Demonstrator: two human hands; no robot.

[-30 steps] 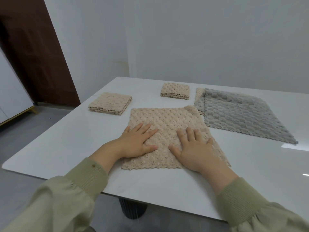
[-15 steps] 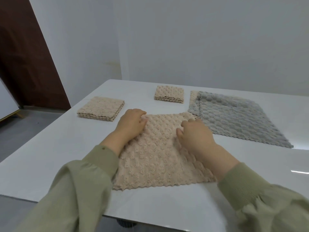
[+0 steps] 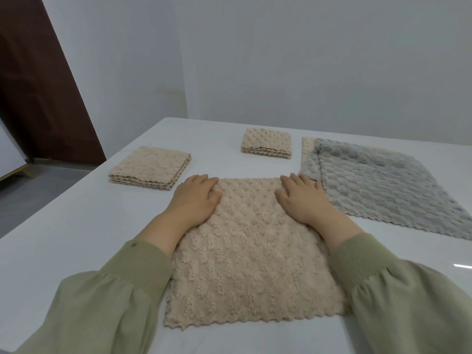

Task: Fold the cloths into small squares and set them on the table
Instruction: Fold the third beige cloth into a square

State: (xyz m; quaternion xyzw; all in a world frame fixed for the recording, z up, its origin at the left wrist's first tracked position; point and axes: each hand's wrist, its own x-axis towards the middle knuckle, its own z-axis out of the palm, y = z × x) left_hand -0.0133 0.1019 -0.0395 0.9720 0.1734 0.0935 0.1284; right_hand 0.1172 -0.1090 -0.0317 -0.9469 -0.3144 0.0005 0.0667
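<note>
Head view, looking down over a white bench (image 3: 76, 226) set against a pale wall (image 3: 281, 60). Far off to the left, beyond the left hand, stands a dark brown door (image 3: 33, 85).

Just past the left hand and a little to its left lies a stack (image 3: 150, 167) of folded beige cloth, neat and flat on the bench.

The left hand (image 3: 195, 201) lies palm down on the far left corner of a beige cloth (image 3: 250, 264). Its fingers are close together and reach the cloth's far edge. The cloth is spread flat between the two hands and runs back under both forearms toward the person. Its far edge is straight and its near edge is scalloped.

Beyond the gap between the hands, well apart from them, sits a small folded beige square (image 3: 267, 143).

The right hand (image 3: 302, 200) lies palm down on the cloth's far right corner, with its fingers slightly spread and straight. Neither hand pinches anything; both press flat.

Just beside the right hand, to its right, a grey cloth (image 3: 383, 185) lies unfolded on the bench. A beige strip (image 3: 307, 149) shows from under its far left edge.

Olive green sleeves (image 3: 107, 297) cover both arms to the wrists.
</note>
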